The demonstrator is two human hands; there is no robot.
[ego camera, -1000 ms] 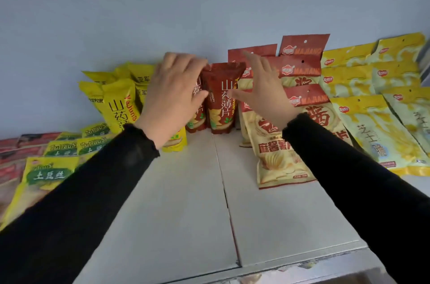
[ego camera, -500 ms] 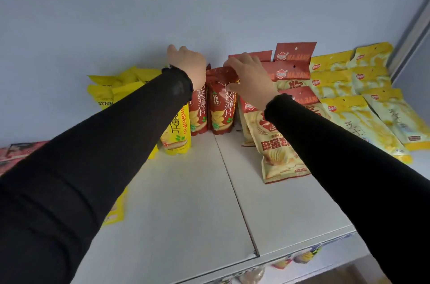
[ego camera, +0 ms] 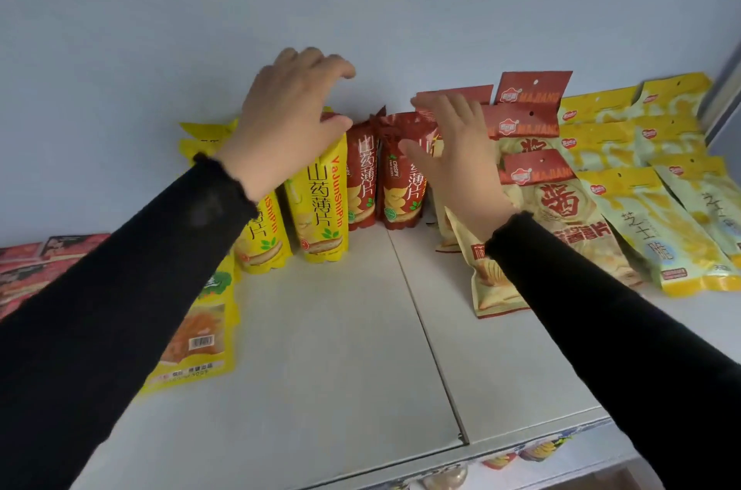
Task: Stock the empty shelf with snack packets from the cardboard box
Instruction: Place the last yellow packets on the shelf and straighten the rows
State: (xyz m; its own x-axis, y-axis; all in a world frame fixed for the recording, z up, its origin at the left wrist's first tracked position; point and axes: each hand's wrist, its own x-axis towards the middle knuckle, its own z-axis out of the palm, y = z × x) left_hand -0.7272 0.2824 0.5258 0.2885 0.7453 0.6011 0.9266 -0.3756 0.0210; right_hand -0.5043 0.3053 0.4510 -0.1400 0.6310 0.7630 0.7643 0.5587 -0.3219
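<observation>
Red yam-chip packets (ego camera: pixel 395 178) stand upright against the back wall on the white shelf (ego camera: pixel 345 349), with yellow yam-chip packets (ego camera: pixel 320 204) upright to their left. My left hand (ego camera: pixel 288 116) hovers with fingers spread over the tops of the yellow packets, holding nothing. My right hand (ego camera: pixel 457 156) is open, fingers apart, just right of the red packets and in front of one of them; I cannot tell if it touches. The cardboard box is out of sight.
Red-and-cream packets (ego camera: pixel 561 208) and yellow cheese-crisp packets (ego camera: pixel 657 232) lie slanted at the right. Yellow-green packets (ego camera: pixel 196 337) and red packets (ego camera: pixel 36 269) lie at the left. The shelf's front edge (ego camera: pixel 521 445) runs below; a lower shelf's packets (ego camera: pixel 533 453) peek out under it.
Both hands have let go of the red packets' tops and opened. The left hand lifted up and left; the right hand drew back slightly. The packets stay standing.
</observation>
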